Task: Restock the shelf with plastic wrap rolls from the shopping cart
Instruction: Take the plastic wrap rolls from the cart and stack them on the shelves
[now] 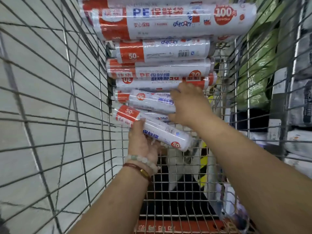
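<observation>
**A:** Fig. 1, head view. Start at your fingers — what do they do?

**B:** Your left hand [143, 141] cups the nearest roll from below: thumb lies over the top, near the red band, fingers curl under it. That "50" roll [152, 126] sits tilted, red end up-left, white end w/ a red "50" badge down-right, over the cart's wire floor.

**A:** And the right?

**B:** Your right hand [189, 103] reaches further in. Fingers spread, tips on the "30" roll [162, 83] at top, palm against the end of the smaller "30" roll [148, 99] below it. Thumb sits low, near a roll tucked under the "50" roll. Whether the fingers wrap round anything, can't tell; they look mostly straight, pressing.

**A:** Outward from the hands?

**B:** Left wrist carries a pale bead bracelet [145, 160], a dark red cord and a gold band. Both forearms are bare.

**A:** Where's the stock?

**B:** All in the shopping cart [67, 92]. Rolls lie crosswise, stacked toward the far end: two more mid-stack, one marked "50m" [162, 51], then a big pack marked "PE" and "100" [168, 19] on top. Cart floor nearer you is bare mesh, w/ black-yellow striping visible beneath.

**A:** Surroundings?

**B:** Pale tiled floor [33, 81] left of the cart. Right side, thru the mesh: shelf goods [256, 65], green and grey packs, blurred.
</observation>
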